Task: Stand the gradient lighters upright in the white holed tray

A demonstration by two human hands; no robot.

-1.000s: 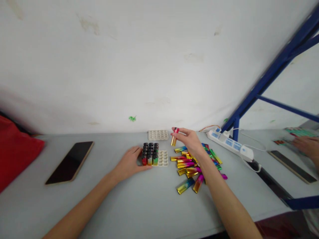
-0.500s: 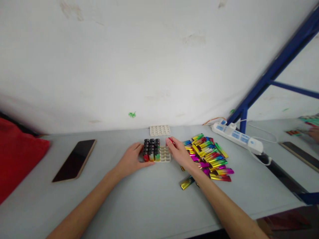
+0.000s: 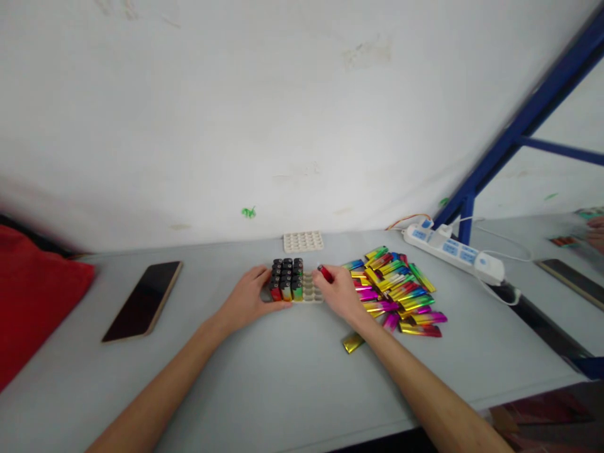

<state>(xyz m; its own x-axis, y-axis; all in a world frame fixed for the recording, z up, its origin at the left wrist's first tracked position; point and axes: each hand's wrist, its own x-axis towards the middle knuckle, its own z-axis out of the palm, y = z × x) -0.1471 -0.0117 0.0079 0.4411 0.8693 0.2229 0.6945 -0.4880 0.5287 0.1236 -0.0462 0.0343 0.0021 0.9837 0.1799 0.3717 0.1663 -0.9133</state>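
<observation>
A cream tray (image 3: pixel 312 298) with rows of sockets lies on the table, its left columns filled with upright black-topped lighters (image 3: pixel 287 277). My left hand (image 3: pixel 250 297) curves around the left side of this group, fingers at the back and thumb along the front edge. Over the vacant sockets on the right, my right hand (image 3: pixel 340 290) is closed on a red lighter (image 3: pixel 325 273), held tilted. The lighter's lower part is hidden by the fingers. Close to the right of that hand lies a loose pile of shiny multicoloured lighters (image 3: pixel 396 283).
A second cream tray (image 3: pixel 302 241) rests near the wall. A dark phone (image 3: pixel 142 301) lies at left, beside a red cloth-like item (image 3: pixel 38 289). A white power strip (image 3: pixel 453 251) with cables sits at right by a blue metal frame (image 3: pixel 500 151). Another person's hand (image 3: pixel 595 231) shows far right.
My right hand has turned and lowered slightly, and the red lighter now shows more between its fingers. My left hand stays at the tray. The view has shifted a little.
</observation>
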